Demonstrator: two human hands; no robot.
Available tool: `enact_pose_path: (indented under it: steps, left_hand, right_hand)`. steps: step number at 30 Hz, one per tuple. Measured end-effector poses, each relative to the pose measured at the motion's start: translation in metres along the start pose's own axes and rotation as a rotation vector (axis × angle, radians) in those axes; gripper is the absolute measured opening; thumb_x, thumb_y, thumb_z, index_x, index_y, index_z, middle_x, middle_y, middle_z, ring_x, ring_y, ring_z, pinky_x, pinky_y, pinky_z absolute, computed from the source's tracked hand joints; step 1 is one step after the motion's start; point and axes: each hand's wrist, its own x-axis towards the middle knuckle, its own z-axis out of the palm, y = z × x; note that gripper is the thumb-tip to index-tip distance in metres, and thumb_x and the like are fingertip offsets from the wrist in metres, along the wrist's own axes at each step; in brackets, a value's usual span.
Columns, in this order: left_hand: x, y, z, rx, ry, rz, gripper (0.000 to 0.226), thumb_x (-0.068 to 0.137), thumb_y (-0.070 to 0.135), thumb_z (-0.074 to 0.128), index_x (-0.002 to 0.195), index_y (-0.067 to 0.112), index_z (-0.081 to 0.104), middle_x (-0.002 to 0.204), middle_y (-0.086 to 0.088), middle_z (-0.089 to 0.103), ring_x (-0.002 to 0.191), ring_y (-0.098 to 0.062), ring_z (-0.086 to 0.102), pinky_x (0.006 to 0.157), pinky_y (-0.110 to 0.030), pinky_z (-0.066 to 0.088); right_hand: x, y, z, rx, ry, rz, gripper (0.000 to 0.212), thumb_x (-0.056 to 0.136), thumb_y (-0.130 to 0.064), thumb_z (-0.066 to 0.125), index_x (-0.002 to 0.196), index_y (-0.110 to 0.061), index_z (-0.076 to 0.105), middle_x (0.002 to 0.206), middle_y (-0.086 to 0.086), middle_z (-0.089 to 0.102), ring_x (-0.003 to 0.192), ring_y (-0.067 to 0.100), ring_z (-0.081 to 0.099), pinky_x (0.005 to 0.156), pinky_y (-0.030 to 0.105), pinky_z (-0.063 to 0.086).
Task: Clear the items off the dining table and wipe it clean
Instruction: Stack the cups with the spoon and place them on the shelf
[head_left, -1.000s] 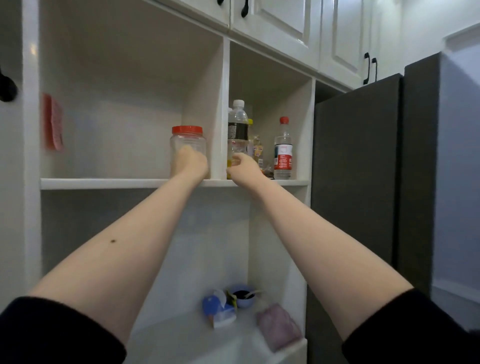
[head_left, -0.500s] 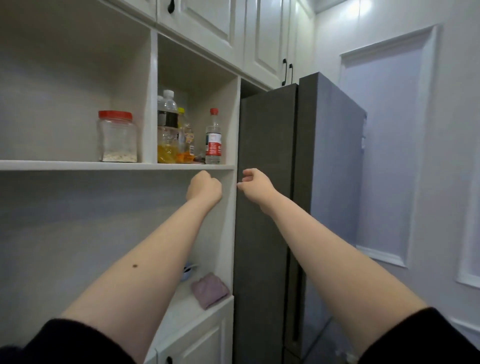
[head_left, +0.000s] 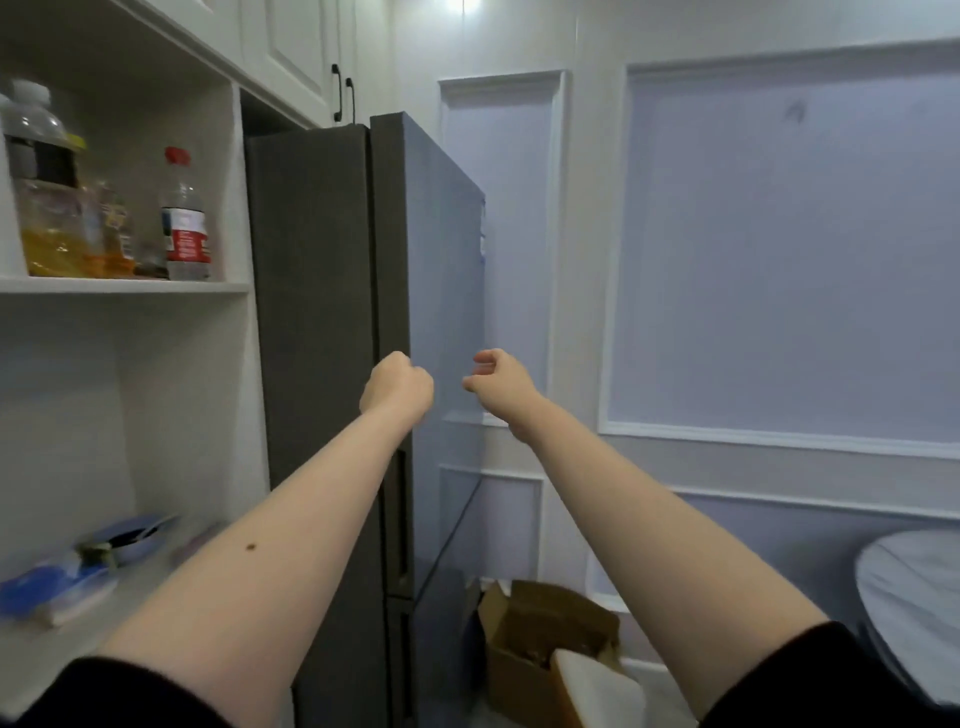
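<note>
Both my arms are stretched out in the air in front of the dark grey fridge (head_left: 322, 312). My left hand (head_left: 397, 387) is curled into a fist and holds nothing. My right hand (head_left: 496, 379) hangs with loosely curled fingers, also holding nothing. On the white shelf (head_left: 124, 286) to the left stand a large oil bottle (head_left: 49, 208) and a clear bottle with a red cap (head_left: 184, 218). A rounded corner of the dining table (head_left: 914, 597), covered in a pale cloth, shows at the lower right.
An open cardboard box (head_left: 545, 639) sits on the floor between fridge and wall. A blue bowl (head_left: 132, 535) and a blue packet (head_left: 52, 587) lie on the lower counter at left. White cupboards hang overhead. A panelled wall fills the right.
My hands have let go of the jar and bottle on the shelf and dropped away to the right. The view has swung right, bringing in the wall, box and table corner.
</note>
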Motion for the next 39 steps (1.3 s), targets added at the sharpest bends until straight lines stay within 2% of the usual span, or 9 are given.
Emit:
enact_pose_path:
  steps: [4, 11, 16, 20, 23, 27, 31, 35, 39]
  left_hand:
    - [-0.038, 0.029, 0.032, -0.073, -0.109, 0.067, 0.029, 0.092, 0.011, 0.038, 0.113, 0.002, 0.055, 0.12, -0.017, 0.057, 0.102, -0.032, 0.055, 0.077, -0.03, 0.038]
    - [-0.101, 0.098, 0.091, -0.162, -0.298, 0.174, 0.033, 0.091, 0.01, 0.04, 0.118, -0.001, 0.057, 0.128, -0.021, 0.056, 0.118, -0.035, 0.052, 0.096, -0.037, 0.042]
    - [-0.16, 0.161, 0.142, -0.24, -0.447, 0.23, 0.031, 0.092, 0.01, 0.04, 0.117, 0.001, 0.056, 0.127, -0.019, 0.055, 0.116, -0.034, 0.052, 0.093, -0.032, 0.041]
    - [-0.204, 0.212, 0.19, -0.286, -0.533, 0.301, 0.02, 0.092, 0.014, 0.04, 0.1, 0.008, 0.058, 0.121, -0.019, 0.059, 0.11, -0.034, 0.055, 0.089, -0.033, 0.043]
    - [-0.239, 0.253, 0.231, -0.305, -0.605, 0.336, 0.029, 0.09, 0.014, 0.041, 0.108, 0.001, 0.061, 0.121, -0.02, 0.06, 0.11, -0.036, 0.056, 0.091, -0.036, 0.044]
    - [-0.283, 0.305, 0.282, -0.348, -0.669, 0.368, 0.027, 0.089, 0.012, 0.041, 0.107, 0.002, 0.058, 0.118, -0.019, 0.059, 0.108, -0.035, 0.055, 0.089, -0.034, 0.043]
    - [-0.333, 0.358, 0.332, -0.381, -0.754, 0.417, 0.016, 0.088, 0.008, 0.04, 0.081, 0.008, 0.055, 0.091, -0.016, 0.055, 0.088, -0.032, 0.053, 0.076, -0.033, 0.042]
    - [-0.37, 0.386, 0.377, -0.381, -0.815, 0.445, 0.018, 0.091, 0.012, 0.041, 0.091, 0.007, 0.058, 0.103, -0.016, 0.059, 0.093, -0.032, 0.054, 0.08, -0.032, 0.042]
    - [-0.417, 0.414, 0.425, -0.357, -0.94, 0.451, 0.012, 0.09, 0.013, 0.039, 0.087, 0.009, 0.049, 0.106, -0.021, 0.06, 0.086, -0.032, 0.054, 0.07, -0.031, 0.037]
  right_hand:
    - [-0.041, 0.02, -0.047, -0.038, 0.081, 0.075, 0.046, 0.091, -0.006, 0.051, 0.136, -0.006, 0.039, 0.13, 0.014, 0.051, 0.099, 0.02, 0.049, 0.08, 0.026, 0.038]
    - [-0.104, 0.056, -0.14, -0.119, 0.247, 0.202, 0.047, 0.093, -0.013, 0.052, 0.137, -0.007, 0.04, 0.131, 0.011, 0.051, 0.117, 0.024, 0.051, 0.084, 0.023, 0.037]
    - [-0.143, 0.086, -0.222, -0.151, 0.395, 0.282, 0.047, 0.092, -0.015, 0.054, 0.137, -0.008, 0.04, 0.129, 0.01, 0.052, 0.11, 0.022, 0.052, 0.086, 0.025, 0.038]
    - [-0.173, 0.113, -0.29, -0.171, 0.483, 0.337, 0.045, 0.092, -0.012, 0.054, 0.135, -0.008, 0.04, 0.127, 0.011, 0.052, 0.097, 0.018, 0.049, 0.08, 0.026, 0.039]
    - [-0.196, 0.137, -0.344, -0.193, 0.544, 0.376, 0.045, 0.091, -0.012, 0.054, 0.134, -0.007, 0.041, 0.127, 0.013, 0.053, 0.096, 0.019, 0.049, 0.078, 0.026, 0.038]
    - [-0.22, 0.168, -0.416, -0.216, 0.603, 0.419, 0.045, 0.092, -0.015, 0.054, 0.135, -0.008, 0.041, 0.126, 0.012, 0.053, 0.097, 0.018, 0.049, 0.081, 0.027, 0.039]
    - [-0.245, 0.202, -0.488, -0.249, 0.66, 0.471, 0.045, 0.092, -0.014, 0.054, 0.135, -0.007, 0.041, 0.127, 0.013, 0.053, 0.097, 0.019, 0.049, 0.079, 0.027, 0.038]
    - [-0.269, 0.229, -0.536, -0.255, 0.685, 0.509, 0.045, 0.093, -0.013, 0.054, 0.135, -0.006, 0.04, 0.127, 0.013, 0.052, 0.094, 0.018, 0.048, 0.072, 0.024, 0.04]
    - [-0.297, 0.268, -0.585, -0.276, 0.744, 0.59, 0.044, 0.092, -0.015, 0.055, 0.134, -0.007, 0.042, 0.127, 0.013, 0.053, 0.102, 0.022, 0.052, 0.081, 0.029, 0.042]
